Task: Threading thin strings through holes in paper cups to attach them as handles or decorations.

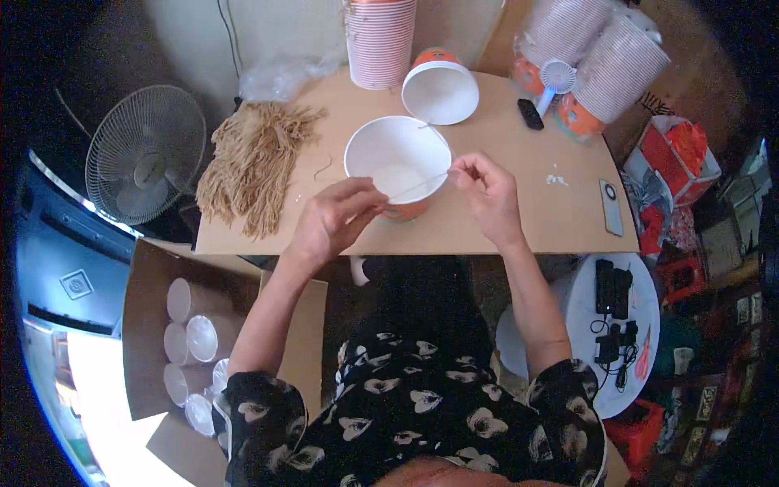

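A thin cord [419,186] stretches between my two hands across the near rim of a paper bucket [398,146], which is white inside and orange outside. My left hand [337,215] pinches one end at the bucket's near left. My right hand [489,193] pinches the cord just right of the rim, fingertips pressed together. Another stretch of cord runs along the bucket's far right rim; where it is fastened I cannot tell. A second such bucket [442,93] lies tilted behind it, its mouth facing me. To the left is a large heap of tan cords [256,166].
Tall stacks of nested buckets [380,45] stand at the table's back, with wrapped ones [613,77] at the right. A handheld fan [558,77], a phone [611,207] and a loose cord [323,169] lie on the table. An open carton [150,260] holds several white tubs below left.
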